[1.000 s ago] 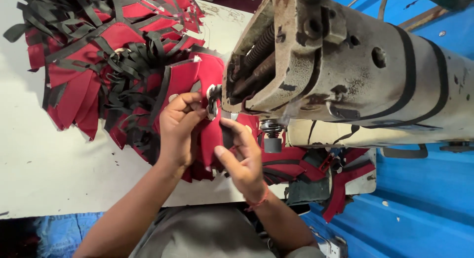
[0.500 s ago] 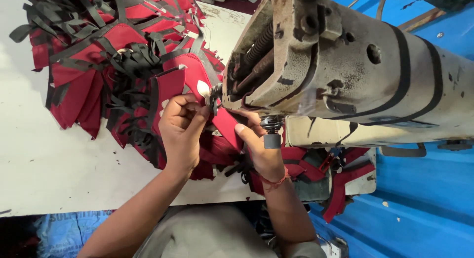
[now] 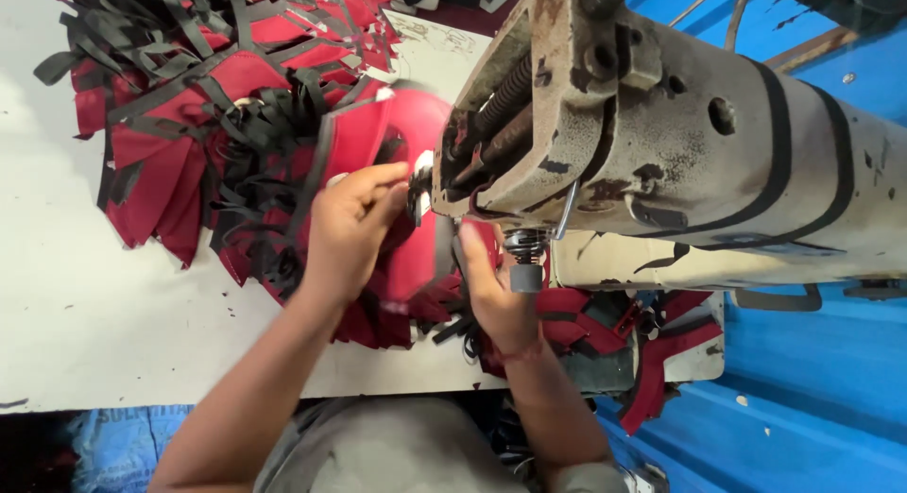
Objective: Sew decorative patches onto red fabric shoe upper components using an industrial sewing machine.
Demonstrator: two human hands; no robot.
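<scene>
Hands, left [image 3: 351, 224] and right [image 3: 493, 287], grip a red fabric piece [image 3: 416, 257] under the worn sewing machine [image 3: 661, 134].

The needle is hidden behind the sewing machine head [image 3: 605, 125]; the red fabric piece [image 3: 416, 219] is blurred.

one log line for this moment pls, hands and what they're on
left hand: gripping red fabric piece | right hand: on same piece under worn grey sewing machine head | pile of red-and-black cut pieces on white table
</scene>
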